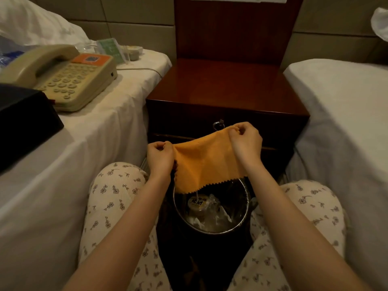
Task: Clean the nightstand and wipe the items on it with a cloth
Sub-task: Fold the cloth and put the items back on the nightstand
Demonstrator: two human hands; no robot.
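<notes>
Because the orange cloth (207, 162) is held up by its top edge, it hangs as a limp sheet between the knees, its zigzag-cut lower edge drooping over the waste bin (212, 232) at 6 o'clock, which has wrappers inside. The left hand (160, 156) pinches the cloth's left corner with its fingers curled tight. The right hand (245, 141), a little higher, pinches the right corner the same way, so the fabric is stretched between them.

The cloth looks light, soft and floppy, not slippery. It should take any fold, and I judge it would wipe best gathered into a pad under one palm, since a loose corner would trail and drag.

Just beyond the hands, at 12 o'clock, stands the dark red nightstand bench (226, 85), with a ring pull (218, 124) on its drawer front touching the cloth's top edge in this view. At 9 o'clock a black box (23, 118) lies on the left bed (94, 143). Behind it, toward 10 o'clock, is a beige telephone (69, 80), then a green card (110, 48) and a small dish (133, 52) near 11. The telephone's handset probably sits loose on its cradle, so it should be steadied while being wiped. The right bed (346, 122) fills 3 o'clock.
</notes>
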